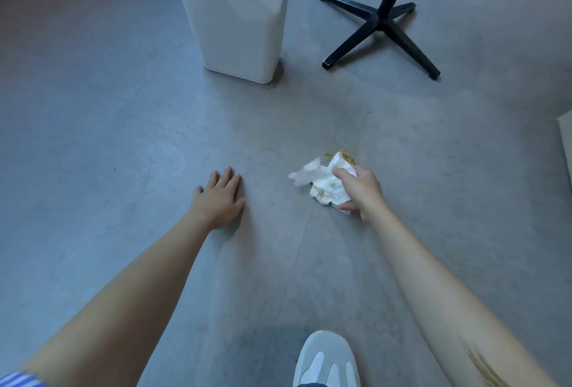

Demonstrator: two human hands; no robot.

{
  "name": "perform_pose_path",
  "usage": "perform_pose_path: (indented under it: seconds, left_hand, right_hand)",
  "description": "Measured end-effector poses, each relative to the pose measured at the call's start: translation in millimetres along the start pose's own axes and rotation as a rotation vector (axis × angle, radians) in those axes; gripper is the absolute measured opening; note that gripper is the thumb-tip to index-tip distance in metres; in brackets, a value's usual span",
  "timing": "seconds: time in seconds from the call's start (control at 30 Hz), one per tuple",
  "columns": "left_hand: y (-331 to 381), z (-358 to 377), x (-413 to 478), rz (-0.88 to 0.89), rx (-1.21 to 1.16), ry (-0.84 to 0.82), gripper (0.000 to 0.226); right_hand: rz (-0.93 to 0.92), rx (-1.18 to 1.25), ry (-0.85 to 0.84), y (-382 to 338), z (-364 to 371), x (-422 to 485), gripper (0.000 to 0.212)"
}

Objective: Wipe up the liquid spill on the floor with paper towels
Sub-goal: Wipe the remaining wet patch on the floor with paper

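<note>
Right hand (360, 191) grips a crumpled wad of paper towels (322, 180), thumb and fingers curled round it, wad pressed to the grey floor (123, 138). A yellowish spill (345, 156) shows at the wad's far edge, just beyond the fingers, touching the paper. Judged: the wipe must carry forward, away from the person. Left hand (218, 197) lies flat on the floor, fingers straight, well apart from the spill; right hand is nearer. White bin (238, 15) stands beyond.

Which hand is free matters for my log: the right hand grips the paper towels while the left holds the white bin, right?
No. The head view shows the left hand flat on the floor, not holding the white bin.
</note>
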State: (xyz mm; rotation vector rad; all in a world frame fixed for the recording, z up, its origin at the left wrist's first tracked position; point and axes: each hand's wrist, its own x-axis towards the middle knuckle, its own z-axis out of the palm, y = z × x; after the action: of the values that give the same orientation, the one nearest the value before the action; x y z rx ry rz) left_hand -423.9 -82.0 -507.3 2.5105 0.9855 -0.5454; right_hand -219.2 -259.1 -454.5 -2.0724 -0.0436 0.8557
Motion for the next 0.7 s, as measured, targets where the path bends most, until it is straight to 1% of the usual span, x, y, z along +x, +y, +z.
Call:
perform_pose_path:
  seconds: [0.03,0.1,0.17,0.2,0.27,0.3,0.33,0.37,0.4,0.47,0.5,0.53,0.57,0.63,0.67,0.7]
  left_hand:
    - [0.9,-0.2,0.5,-0.003,0.003,-0.004,0.062]
    - [4.2,-2.3,4.7,-0.002,0.002,-0.003,0.064]
    - [5.6,-2.5,6.2,0.001,0.007,0.002,0.065]
    - [5.1,-1.6,6.4,0.005,0.016,0.006,0.065]
    - [2.1,0.1,6.0,0.019,0.033,0.017,0.065]
    - [0.2,1.0,5.6,0.027,0.04,0.024,0.065]
    - [-1.7,1.9,5.5,0.035,0.049,0.03,0.064]
    - [-3.2,2.4,5.4,0.041,0.057,0.035,0.063]
    - [-4.7,2.9,5.8,0.045,0.062,0.037,0.063]
    - [-6.7,4.0,6.6,0.052,0.07,0.041,0.063]
    - [-7.6,4.2,7.2,0.055,0.074,0.044,0.063]
    - [-8.1,4.5,7.6,0.058,0.078,0.045,0.063]
    - [-8.2,4.2,7.5,0.059,0.079,0.043,0.063]
    - [-7.2,4.1,7.3,0.056,0.076,0.037,0.063]
    - [-6.8,4.4,7.1,0.054,0.075,0.036,0.063]
    - [-6.3,4.5,7.0,0.053,0.075,0.038,0.063]
  right_hand:
    - [-0.001,-0.087,0.084,3.6,-5.4,4.5,0.033]
    - [0.006,-0.167,0.177,7.4,-15.0,10.5,0.034]
    - [-0.016,-0.374,0.265,14.0,-18.9,13.7,0.037]
    - [-0.048,-0.519,0.303,17.8,-19.3,15.5,0.041]
    - [-0.202,-0.749,0.347,22.3,-18.1,15.5,0.05]
    - [-0.312,-0.809,0.322,25.2,-16.5,17.4,0.056]
    - [-0.415,-0.864,0.26,27.6,-13.9,18.7,0.061]
    - [-0.486,-0.912,0.163,31.7,-11.2,21.4,0.063]
    - [-0.518,-0.977,0.057,36.3,-7.3,23.9,0.064]
    - [-0.507,-1.13,-0.129,51.1,4.3,27.6,0.064]
    - [-0.507,-1.177,-0.178,55.3,8.9,25.7,0.064]
    - [-0.521,-1.208,-0.194,62.5,12.9,27.1,0.063]
    - [-0.561,-1.216,-0.176,66.6,14.2,27.2,0.061]
    - [-0.687,-1.194,-0.086,70.3,14.4,27.3,0.057]
    - [-0.726,-1.17,-0.05,71.7,14.8,27.7,0.059]
    - [-0.723,-1.163,-0.056,71.0,15.4,26.1,0.064]
